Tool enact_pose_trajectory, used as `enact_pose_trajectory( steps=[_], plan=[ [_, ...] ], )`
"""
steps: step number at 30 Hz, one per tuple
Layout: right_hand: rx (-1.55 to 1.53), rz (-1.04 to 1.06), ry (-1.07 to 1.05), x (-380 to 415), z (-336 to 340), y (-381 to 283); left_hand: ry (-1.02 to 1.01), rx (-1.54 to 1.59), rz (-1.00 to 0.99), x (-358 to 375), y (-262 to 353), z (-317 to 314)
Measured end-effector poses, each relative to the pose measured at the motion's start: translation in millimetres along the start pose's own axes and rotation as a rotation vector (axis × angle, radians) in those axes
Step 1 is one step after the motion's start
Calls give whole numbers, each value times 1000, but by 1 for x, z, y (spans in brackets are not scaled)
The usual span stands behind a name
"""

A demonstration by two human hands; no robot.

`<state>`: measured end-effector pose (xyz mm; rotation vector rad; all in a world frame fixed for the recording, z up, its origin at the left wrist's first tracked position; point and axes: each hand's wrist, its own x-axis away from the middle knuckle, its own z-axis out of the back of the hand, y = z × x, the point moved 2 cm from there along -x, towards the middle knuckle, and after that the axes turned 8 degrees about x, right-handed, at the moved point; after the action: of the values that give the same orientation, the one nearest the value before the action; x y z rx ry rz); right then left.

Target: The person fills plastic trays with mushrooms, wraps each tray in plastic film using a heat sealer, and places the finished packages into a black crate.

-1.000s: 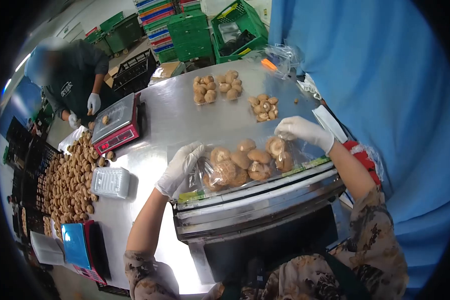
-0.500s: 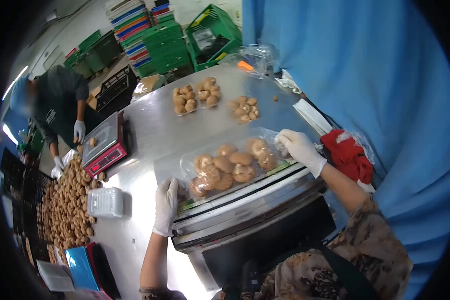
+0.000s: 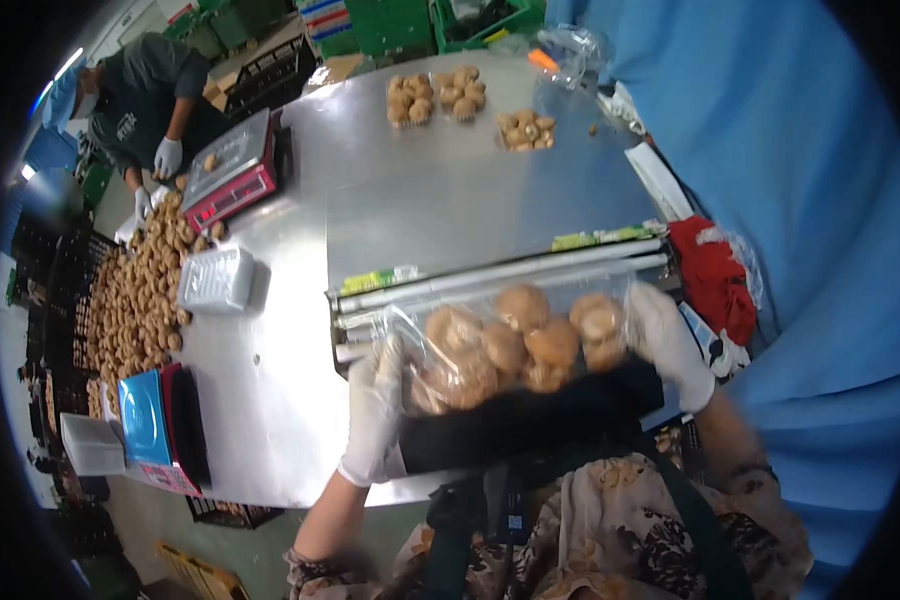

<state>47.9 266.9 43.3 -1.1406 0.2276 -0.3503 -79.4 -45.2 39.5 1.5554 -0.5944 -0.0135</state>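
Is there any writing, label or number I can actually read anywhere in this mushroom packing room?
None can be read.
White logo on the co-worker's dark shirt: too small and blurred.
Green printed strips on the steel film-wrapping machine: print blurred.
Display of the red weighing scale: no digits legible.
Blue booklet at the table edge: no text visible.

Produce packing room: steel table, scale, loose mushrooms, crates.
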Motion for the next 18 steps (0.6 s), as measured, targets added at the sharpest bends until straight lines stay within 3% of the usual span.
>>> enact_pose_trajectory(
  steps=[1, 2, 3, 4, 6, 7, 10, 13, 16, 18],
  plan=[
    [-22, -60, -25, 26, -6, 15, 70, 3, -32, 16, -20, -3],
    [-295, -298, -29, 46, -15, 33, 142, 2, -71, 27, -44, -5],
    [-62, -216, -98, 54, -14, 26, 121, 78, 52, 34, -60, -2],
    [12, -178, -12, 55, -15, 36, 182, -100, -154, 40, -68, -8],
    [153, -97, 142, 57, -23, 59, 220, -130, -48, 46, -66, -2],
    [222, -126, 224, 55, -23, 57, 312, -274, -271, 43, -75, 1],
    [362, -47, 433, 49, -22, 58, 468, -184, -304, 34, -76, 7],
    [520, -46, 473, 40, -6, 68, 559, -452, -342, 25, -78, 20],
    [857, -16, 482, 31, -7, 83, 638, -907, -553, 14, -78, 20],
    [1063, 27, 546, 26, -19, 88, 574, -1091, -561, 5, -79, 16]
  ],
)
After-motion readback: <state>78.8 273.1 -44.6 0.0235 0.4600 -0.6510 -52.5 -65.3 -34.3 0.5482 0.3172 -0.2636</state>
